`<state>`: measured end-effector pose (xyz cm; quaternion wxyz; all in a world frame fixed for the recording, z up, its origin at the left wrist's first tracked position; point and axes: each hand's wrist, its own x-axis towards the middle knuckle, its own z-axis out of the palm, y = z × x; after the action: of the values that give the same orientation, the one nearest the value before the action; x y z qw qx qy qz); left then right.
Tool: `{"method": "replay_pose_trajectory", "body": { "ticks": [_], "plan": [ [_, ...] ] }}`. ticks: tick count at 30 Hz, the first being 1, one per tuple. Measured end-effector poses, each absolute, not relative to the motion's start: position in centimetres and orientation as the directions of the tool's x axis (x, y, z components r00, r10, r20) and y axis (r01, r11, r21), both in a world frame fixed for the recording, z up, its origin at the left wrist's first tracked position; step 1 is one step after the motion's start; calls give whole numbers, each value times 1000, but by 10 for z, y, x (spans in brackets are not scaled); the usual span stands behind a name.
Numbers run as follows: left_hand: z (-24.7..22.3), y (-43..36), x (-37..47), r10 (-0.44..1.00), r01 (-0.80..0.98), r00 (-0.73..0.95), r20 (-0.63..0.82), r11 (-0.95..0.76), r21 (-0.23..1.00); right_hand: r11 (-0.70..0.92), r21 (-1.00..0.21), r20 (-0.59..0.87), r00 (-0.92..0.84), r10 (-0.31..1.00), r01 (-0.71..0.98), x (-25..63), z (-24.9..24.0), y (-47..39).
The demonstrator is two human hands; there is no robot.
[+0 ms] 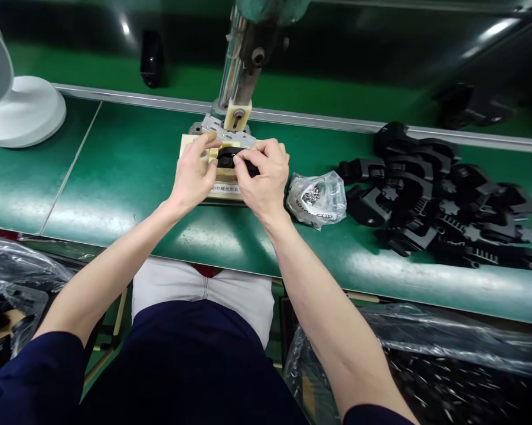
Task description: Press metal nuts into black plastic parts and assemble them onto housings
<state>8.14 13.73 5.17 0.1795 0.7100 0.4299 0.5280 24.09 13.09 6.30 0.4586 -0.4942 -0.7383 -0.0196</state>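
Note:
A black plastic part (225, 158) lies in a cream-coloured fixture (186, 141) on the green bench, beneath a metal press column (231, 71). My left hand (193, 174) is at the fixture's left side, thumb and fingers apart, with the thumb tip close to the black part. Over the right end of that part is my right hand (266, 180). Its thumb and forefinger are pinched together at the part; whatever is between them is too small to make out. A clear plastic bag (316, 200) with small metal pieces sits just right of my right hand.
Black and grey plastic parts (418, 183) are heaped on the right of the bench. A white fan base (30, 112) stands at the far left. Plastic-lined bins of black pieces flank my legs, one at left (22, 260) and one at right (451, 330).

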Motion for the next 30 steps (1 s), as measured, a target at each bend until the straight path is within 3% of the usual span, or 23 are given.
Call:
{"method": "replay_pose_trajectory", "body": {
  "ticks": [13,30],
  "plan": [
    [43,172,90,770,284,48,637,-622,730,514,-638,624,-6,781,574,233,70,151],
    [48,182,92,718,204,66,693,-689,695,531,-676,662,103,743,512,227,70,149]
  ]
}}
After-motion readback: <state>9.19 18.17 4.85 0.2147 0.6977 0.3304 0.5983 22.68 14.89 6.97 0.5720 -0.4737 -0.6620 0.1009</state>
